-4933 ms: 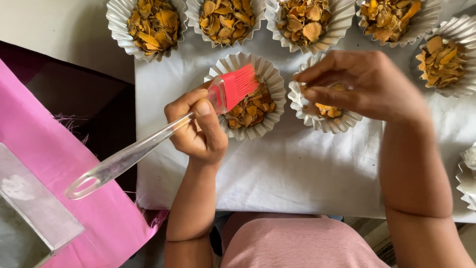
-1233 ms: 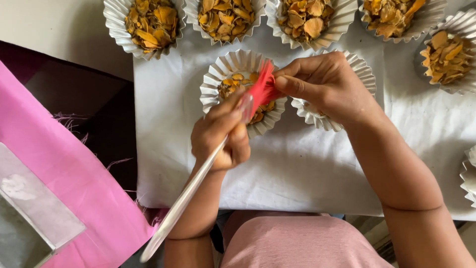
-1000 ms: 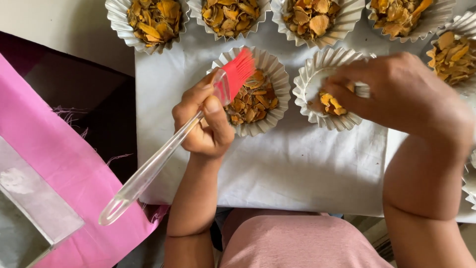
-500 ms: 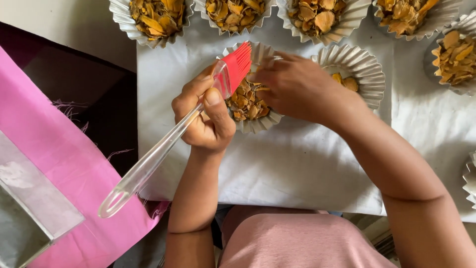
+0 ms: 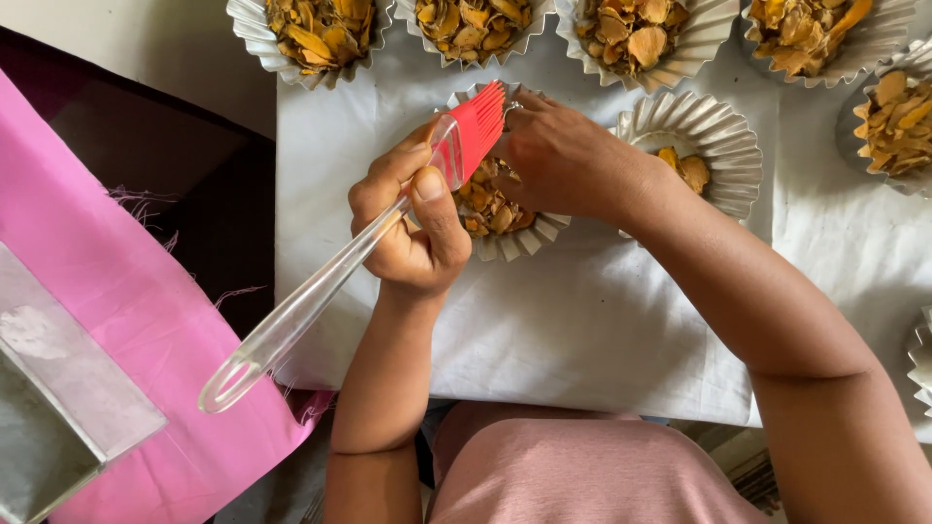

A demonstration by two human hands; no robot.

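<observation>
My left hand (image 5: 413,228) grips a pastry brush (image 5: 320,281) with a clear handle and red bristles (image 5: 476,126). The bristles hover at the left rim of a fluted foil cup (image 5: 519,238) full of orange-brown dried slices. My right hand (image 5: 563,160) lies over that same cup, fingers down among the slices; whether it holds any is hidden. To the right stands another foil cup (image 5: 723,146) with only a few slices in it.
A white cloth (image 5: 582,330) covers the table. Several filled foil cups line its far edge (image 5: 311,29) and right side (image 5: 888,116). Pink fabric (image 5: 116,320) and a clear plastic piece (image 5: 68,359) lie at the left over a dark surface.
My right hand went from the nearly bare cup on the right back over the middle cup. The brush stayed raised beside it, shifting only slightly.
</observation>
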